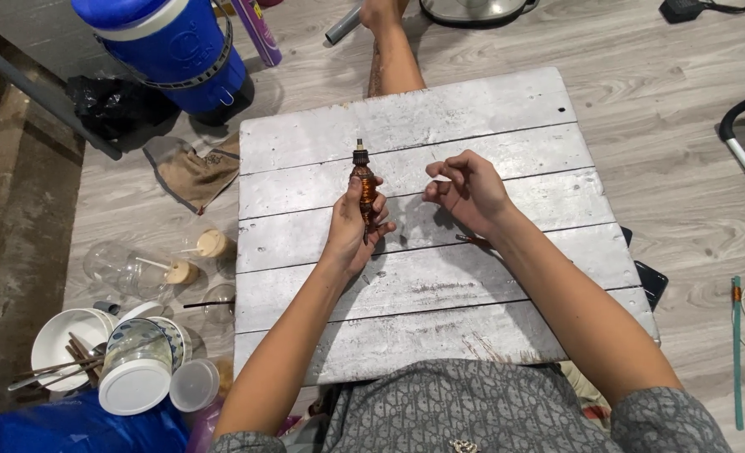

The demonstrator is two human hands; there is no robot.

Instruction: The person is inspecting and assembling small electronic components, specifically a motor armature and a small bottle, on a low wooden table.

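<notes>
One amber-handled screwdriver [365, 191], upright near table [439, 327] centre, clamped in left hand [351, 231], collet end pointing toward far edge. Right hand [470, 191] beside it, empty, fingers loosely curled, not touching. Best kept vertical, grip firm on handle, right fingertips brought onto the collet squarely. One small red-tipped piece [470, 240] on the table under right wrist. Off the left edge, on the floor: one blue cooler [171, 42], three clear cups [129, 267], two bowls [70, 340].
</notes>
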